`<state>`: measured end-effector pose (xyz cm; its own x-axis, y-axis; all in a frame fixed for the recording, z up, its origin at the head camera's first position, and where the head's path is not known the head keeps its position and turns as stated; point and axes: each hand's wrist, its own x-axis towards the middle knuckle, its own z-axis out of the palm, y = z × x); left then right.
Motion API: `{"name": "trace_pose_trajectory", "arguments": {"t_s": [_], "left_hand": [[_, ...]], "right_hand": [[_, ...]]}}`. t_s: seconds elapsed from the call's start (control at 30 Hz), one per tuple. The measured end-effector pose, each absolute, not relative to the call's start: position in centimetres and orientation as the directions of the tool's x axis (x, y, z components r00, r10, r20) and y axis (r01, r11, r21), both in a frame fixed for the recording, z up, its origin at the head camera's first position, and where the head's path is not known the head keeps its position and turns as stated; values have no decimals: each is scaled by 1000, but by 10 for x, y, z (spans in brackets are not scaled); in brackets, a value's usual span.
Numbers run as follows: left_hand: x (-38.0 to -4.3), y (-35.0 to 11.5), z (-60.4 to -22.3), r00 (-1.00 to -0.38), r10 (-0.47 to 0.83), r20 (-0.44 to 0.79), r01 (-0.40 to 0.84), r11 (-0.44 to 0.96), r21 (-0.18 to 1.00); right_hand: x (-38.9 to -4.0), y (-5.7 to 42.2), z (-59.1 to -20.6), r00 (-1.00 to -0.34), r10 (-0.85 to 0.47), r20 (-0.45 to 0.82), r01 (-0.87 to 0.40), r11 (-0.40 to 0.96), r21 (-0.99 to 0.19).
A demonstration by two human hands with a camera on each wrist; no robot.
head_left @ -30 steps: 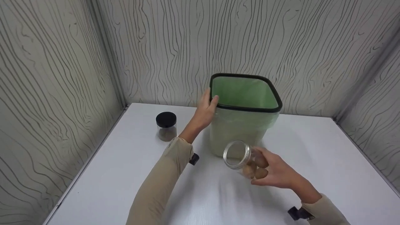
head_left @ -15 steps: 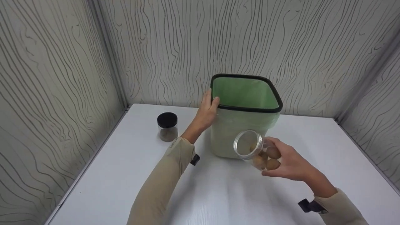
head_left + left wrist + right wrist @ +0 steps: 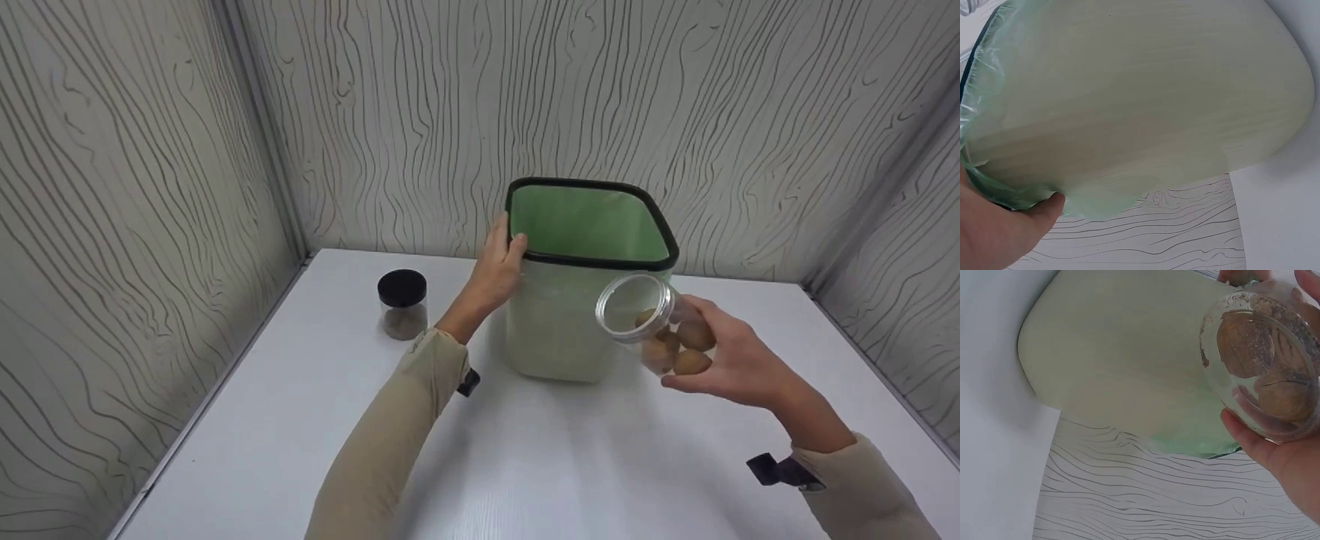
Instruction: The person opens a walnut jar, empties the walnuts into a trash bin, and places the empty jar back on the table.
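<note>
My left hand (image 3: 493, 270) holds the left front corner of a pale green trash bin (image 3: 555, 322) at its dark rim, the thumb at the front and the fingers along the side. In the left wrist view its thumb (image 3: 1044, 211) rests at the green liner bag (image 3: 1095, 205). My right hand (image 3: 739, 356) grips a clear jar (image 3: 630, 337) around its body, low in front of the bin's right side. The jar lies tilted, its uncovered mouth facing left and up. Several round brown walnuts (image 3: 694, 334) sit inside, towards its base.
A second clear jar (image 3: 403, 321) with a black lid (image 3: 402, 288) stands left of the bin, close to my left forearm. Its contents are blurred. The white table (image 3: 247, 390) meets wood-patterned walls (image 3: 405, 135) at the back and sides.
My right hand has carried the jar up and to the right, from before the bin's lower front to nearer its right rim. The left hand and bin have stayed nearly still.
</note>
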<state>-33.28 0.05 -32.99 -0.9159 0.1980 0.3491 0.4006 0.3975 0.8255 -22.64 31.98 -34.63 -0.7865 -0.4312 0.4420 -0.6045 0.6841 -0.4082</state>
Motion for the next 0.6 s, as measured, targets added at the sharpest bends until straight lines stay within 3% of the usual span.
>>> {"name": "trace_pose_trajectory", "arguments": {"t_s": [0.2, 0.6], "left_hand": [[-332, 0, -329, -919, 206, 336, 392, 381, 837], [-333, 0, -330, -920, 197, 338, 390, 389, 835]], "right_hand": [[-232, 329, -329, -772, -425, 473, -614, 690, -383], [-240, 340, -299, -824, -323, 464, -524, 745, -412]]}}
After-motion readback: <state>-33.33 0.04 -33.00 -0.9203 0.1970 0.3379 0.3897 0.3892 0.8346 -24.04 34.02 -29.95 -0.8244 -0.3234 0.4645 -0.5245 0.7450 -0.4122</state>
